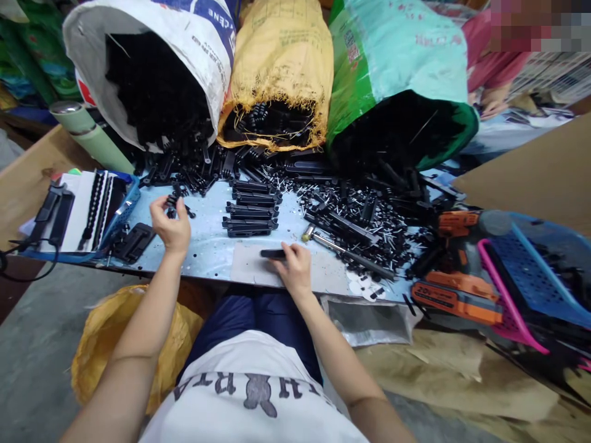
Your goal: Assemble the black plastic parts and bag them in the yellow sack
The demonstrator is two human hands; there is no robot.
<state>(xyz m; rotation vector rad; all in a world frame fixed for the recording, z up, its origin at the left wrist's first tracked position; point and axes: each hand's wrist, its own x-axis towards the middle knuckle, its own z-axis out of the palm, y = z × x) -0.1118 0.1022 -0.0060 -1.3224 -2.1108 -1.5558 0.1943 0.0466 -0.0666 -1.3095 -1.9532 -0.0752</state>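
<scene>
My right hand [296, 266] is closed on a short black plastic strip [272, 253], just above a grey pad [244, 264] at the table's near edge. Off to the left, my left hand [172, 227] pinches a small black ribbed plastic part [172, 200] beside a pile of loose black parts [184, 169]. Between the hands and farther back lies a row of long black plastic pieces [252, 212], side by side. A hammer [351, 249] rests to the right of my right hand, with its head toward it. Small pins [388, 221] are scattered behind the hammer.
White [203, 37], yellow [281, 55] and green [406, 55] sacks spill black parts at the back. An orange cordless drill [455, 295] and a blue basket [549, 264] stand right. A blue tray [122, 209] and a green bottle [95, 138] are left. Another person's hand [494, 101] shows back right.
</scene>
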